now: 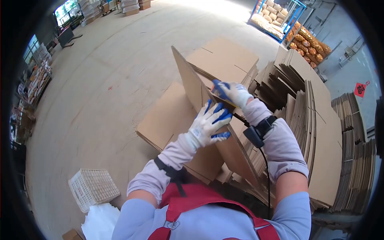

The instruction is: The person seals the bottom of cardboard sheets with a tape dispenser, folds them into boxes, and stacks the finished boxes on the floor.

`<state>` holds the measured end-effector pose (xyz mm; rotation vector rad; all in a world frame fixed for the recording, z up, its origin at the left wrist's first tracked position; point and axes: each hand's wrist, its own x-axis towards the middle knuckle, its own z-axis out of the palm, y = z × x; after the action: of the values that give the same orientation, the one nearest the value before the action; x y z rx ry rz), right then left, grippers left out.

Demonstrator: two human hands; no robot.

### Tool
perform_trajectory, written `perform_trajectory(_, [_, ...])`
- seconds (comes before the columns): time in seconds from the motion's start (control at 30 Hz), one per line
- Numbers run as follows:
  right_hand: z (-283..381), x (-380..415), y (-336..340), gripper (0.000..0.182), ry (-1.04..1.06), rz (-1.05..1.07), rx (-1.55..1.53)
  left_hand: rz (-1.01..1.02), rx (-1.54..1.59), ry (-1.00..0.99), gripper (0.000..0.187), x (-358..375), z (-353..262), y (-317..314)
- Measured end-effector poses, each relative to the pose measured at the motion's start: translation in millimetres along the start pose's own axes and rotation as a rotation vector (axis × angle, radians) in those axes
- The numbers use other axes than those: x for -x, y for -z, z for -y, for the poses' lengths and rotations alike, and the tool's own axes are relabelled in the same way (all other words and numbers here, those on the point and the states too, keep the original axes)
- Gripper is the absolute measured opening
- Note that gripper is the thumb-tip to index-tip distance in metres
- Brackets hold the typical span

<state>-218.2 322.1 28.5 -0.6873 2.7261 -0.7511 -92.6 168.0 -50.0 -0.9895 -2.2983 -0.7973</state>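
A tall cardboard sheet [236, 154] stands tilted on edge in front of my body. My left hand [208, 123], in a white glove with blue fingertips, rests on its upper edge with the fingers spread. Just to the right, my right hand [233, 93], gloved alike, is closed around something dark with orange and yellow parts, partly hidden behind the sheet and too blurred to name. Flat cardboard [166, 116] lies to the left of the sheet, and another cardboard stack [224, 60] is beyond it.
Many folded cardboard sheets [328, 140] stand packed on the right. A white plastic basket [94, 188] sits on the floor at lower left, beside white sheeting [101, 222]. A blue metal frame [289, 24] and orange net sacks [306, 46] are at the back right.
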Motion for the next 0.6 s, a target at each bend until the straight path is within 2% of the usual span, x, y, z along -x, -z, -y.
perform_trajectory(0.03, [5.3, -16.0, -11.4, 0.065, 0.004, 0.002, 0.181, 0.022, -0.001, -0.001, 0.057, 2.0, 1.6, 2.9])
perform_trajectory(0.1, [41.1, -28.4, -21.3, 0.068, -0.082, 0.185, 0.323, 0.001, 0.006, -0.016, 0.057, 8.4, 6.7, -1.7])
perform_trajectory(0.3, [18.4, -52.5, -34.2, 0.069, 0.084, 0.167, 0.241, 0.074, -0.048, -0.073, 0.057, 22.0, 17.2, 32.1])
perform_trajectory(0.33, [11.2, -50.9, -29.4, 0.069, 0.021, 0.118, 0.29, 0.117, -0.074, -0.085, 0.056, 22.4, 16.9, 39.9])
perform_trajectory(0.43, [17.9, -54.5, -2.4, 0.062, -0.095, 0.225, 0.423, 0.119, -0.124, -0.128, 0.051, 5.1, 21.3, 58.2])
perform_trajectory(0.47, [27.8, -53.7, 1.4, 0.062, -0.097, 0.218, 0.427, 0.298, -0.175, -0.143, 0.045, -6.6, 24.9, 62.7])
perform_trajectory(0.5, [42.6, -51.6, -0.2, 0.058, -0.093, 0.21, 0.573, 0.479, -0.227, -0.154, 0.039, -16.9, 28.5, 63.5])
perform_trajectory(0.53, [54.7, -51.3, -4.8, 0.054, -0.09, 0.204, 0.716, 0.54, -0.293, -0.242, 0.032, -24.1, 34.3, 52.6])
perform_trajectory(0.57, [56.4, -56.7, -17.1, 0.049, -0.148, 0.189, 0.698, 0.539, -0.297, -0.245, 0.032, -33.8, 39.5, 49.9])
perform_trajectory(0.6, [48.0, -61.7, -26.1, 0.049, -0.153, 0.123, 0.594, 0.709, -0.226, -0.194, 0.031, -44.3, 43.1, 47.9])
